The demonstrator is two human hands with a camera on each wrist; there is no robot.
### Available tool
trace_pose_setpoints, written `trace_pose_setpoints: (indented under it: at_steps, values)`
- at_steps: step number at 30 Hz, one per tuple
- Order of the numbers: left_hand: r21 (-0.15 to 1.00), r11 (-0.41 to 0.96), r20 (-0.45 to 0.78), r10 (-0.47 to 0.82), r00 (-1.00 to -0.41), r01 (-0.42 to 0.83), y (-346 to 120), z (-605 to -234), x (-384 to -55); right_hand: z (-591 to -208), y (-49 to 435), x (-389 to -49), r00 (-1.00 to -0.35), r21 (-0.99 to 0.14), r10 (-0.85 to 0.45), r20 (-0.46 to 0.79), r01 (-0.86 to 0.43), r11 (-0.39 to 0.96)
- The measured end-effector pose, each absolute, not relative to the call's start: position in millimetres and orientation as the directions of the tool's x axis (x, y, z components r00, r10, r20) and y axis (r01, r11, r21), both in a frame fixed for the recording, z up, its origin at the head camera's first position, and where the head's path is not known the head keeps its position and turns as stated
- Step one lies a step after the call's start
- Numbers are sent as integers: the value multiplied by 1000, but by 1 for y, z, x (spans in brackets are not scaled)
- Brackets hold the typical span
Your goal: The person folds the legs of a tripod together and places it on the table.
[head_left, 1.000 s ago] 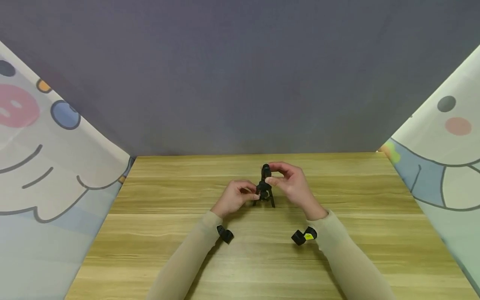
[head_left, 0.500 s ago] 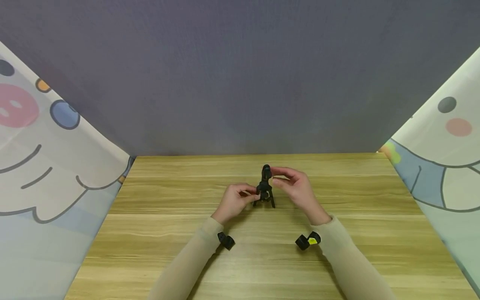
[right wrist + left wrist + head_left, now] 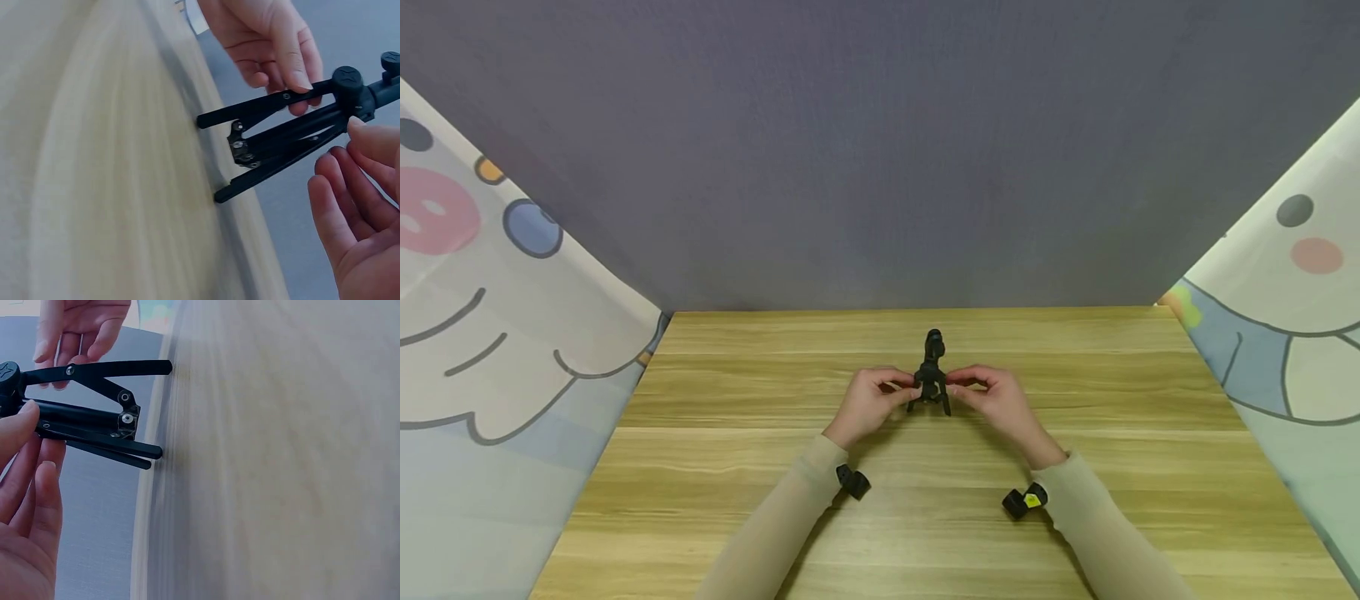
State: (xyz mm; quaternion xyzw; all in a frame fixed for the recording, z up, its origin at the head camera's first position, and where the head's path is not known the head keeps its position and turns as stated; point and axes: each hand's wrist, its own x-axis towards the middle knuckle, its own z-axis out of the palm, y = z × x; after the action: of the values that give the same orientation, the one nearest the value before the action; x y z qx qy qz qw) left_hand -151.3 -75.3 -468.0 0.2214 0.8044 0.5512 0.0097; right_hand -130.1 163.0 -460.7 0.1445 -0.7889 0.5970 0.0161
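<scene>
A small black tripod stands upright on the wooden table, its legs spread and its head pointing up. On its left side my left hand pinches a leg between thumb and fingers; the left wrist view shows that thumb lying against the tripod near its round knob. From the opposite side my right hand holds the tripod near the top of a leg, with its thumb by the hub in the right wrist view. Some fingertips of both hands are hidden behind the legs. Leg ends of the tripod reach the tabletop.
The light wooden table runs back to a grey wall panel. Cartoon-printed cloth hangs at the left and right. Each sleeve carries a small black wrist camera, one on the left and one on the right.
My right hand has come down from the tripod's upper part to its leg section, drawing slightly toward me. The left hand and the tripod have stayed nearly in place.
</scene>
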Motion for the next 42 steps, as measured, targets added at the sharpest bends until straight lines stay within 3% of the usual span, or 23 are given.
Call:
trace_pose_setpoints:
  at_steps: [10, 29, 42]
  values:
    - [869, 319, 261, 355, -898, 378, -75, -470, -150, -439, 151, -118, -948, -876, -216, 235, -303, 376]
    - [855, 367, 264, 301, -916, 367, -71, -468, -149, -472, 145, -126, -957, -894, -67, 281, -287, 345]
    - [820, 399, 279, 348, -895, 411, -74, -465, -153, -475, 144, -126, -957, -896, -72, 280, -288, 337]
